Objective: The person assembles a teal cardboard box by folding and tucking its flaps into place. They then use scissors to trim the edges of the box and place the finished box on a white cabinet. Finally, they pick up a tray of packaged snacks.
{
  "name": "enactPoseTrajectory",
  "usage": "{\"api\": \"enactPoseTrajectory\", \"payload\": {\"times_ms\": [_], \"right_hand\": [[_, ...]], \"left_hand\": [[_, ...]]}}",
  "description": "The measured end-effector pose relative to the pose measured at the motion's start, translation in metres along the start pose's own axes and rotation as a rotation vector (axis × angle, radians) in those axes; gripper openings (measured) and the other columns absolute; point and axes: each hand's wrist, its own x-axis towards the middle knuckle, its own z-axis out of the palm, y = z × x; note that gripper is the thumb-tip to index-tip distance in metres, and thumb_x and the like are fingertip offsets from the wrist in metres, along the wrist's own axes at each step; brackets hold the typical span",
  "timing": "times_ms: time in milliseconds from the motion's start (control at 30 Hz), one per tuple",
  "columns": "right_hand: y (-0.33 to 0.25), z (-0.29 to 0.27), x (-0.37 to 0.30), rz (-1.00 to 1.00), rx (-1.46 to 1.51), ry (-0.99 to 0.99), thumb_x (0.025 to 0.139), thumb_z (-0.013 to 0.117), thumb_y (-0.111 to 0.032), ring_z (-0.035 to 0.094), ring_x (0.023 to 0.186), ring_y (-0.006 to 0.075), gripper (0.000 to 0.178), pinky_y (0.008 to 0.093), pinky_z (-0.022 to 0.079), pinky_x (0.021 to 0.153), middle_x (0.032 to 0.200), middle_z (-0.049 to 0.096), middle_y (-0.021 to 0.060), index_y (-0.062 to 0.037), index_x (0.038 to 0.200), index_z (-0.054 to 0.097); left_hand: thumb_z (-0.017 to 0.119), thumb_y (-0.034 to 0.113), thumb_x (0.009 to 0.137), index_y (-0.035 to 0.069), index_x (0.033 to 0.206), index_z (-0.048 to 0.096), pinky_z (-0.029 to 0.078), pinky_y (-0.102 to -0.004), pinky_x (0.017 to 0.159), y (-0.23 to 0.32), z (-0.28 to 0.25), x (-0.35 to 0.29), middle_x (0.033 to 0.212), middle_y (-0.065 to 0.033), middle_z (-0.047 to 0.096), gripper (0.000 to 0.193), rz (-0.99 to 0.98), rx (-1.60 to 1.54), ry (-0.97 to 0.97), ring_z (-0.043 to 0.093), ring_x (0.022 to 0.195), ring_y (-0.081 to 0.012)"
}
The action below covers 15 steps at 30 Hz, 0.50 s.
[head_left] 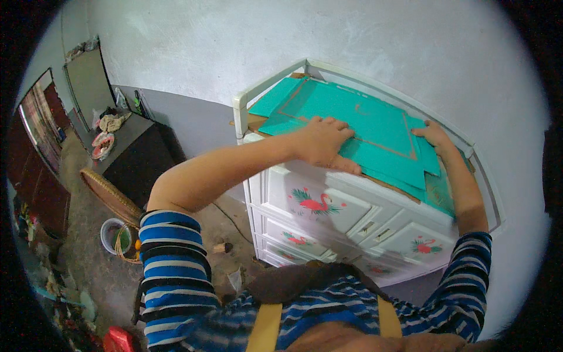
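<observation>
A flattened green cardboard sheet (352, 111) with brown crease lines lies on top of a white cabinet (346, 214). Several green flaps stick out around it, and brown edges show along its front. My left hand (325, 141) rests palm down on the sheet's near left part, fingers apart and thumb stretched along the front edge. Toward the far right end, my right hand (434, 135) touches the sheet with its fingers spread over a flap. Red flamingos with green leaves decorate the cabinet's doors and drawers.
A pale raised rail (375, 88) borders the cabinet top against the wall. To the left stands a dark chest (141, 141) with bags on it. A round woven tray (108, 190) leans against it, near a white bucket (111, 234). A red object (120, 339) lies at lower left.
</observation>
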Motion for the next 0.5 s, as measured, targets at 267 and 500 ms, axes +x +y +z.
{"api": "enactPoseTrajectory", "payload": {"times_ms": [267,500], "right_hand": [[-0.013,0.001,-0.001,0.116,0.029,-0.214,0.074,0.075,-0.027,0.051,0.117,0.0373,0.093,0.0447,0.044,0.096,0.135,0.041,0.0324,0.0087,0.143,0.024],[0.009,-0.01,0.0,0.083,0.083,-0.063,0.072,0.077,-0.028,0.052,0.117,0.0383,0.098,0.0453,0.047,0.093,0.137,0.04,0.0324,0.0106,0.143,0.022]], "left_hand": [[0.071,0.033,0.08,0.004,0.121,0.054,0.042,-0.0455,0.091,0.031,-0.004,-0.029,0.118,-0.0153,0.057,0.053,0.172,-0.06,0.245,0.054,0.109,-0.0341],[0.054,0.012,0.091,0.0,0.103,0.06,0.048,-0.0278,0.074,-0.062,-0.082,-0.105,0.078,-0.0043,0.06,0.018,-0.516,-0.8,1.033,0.059,0.078,-0.0139]]}}
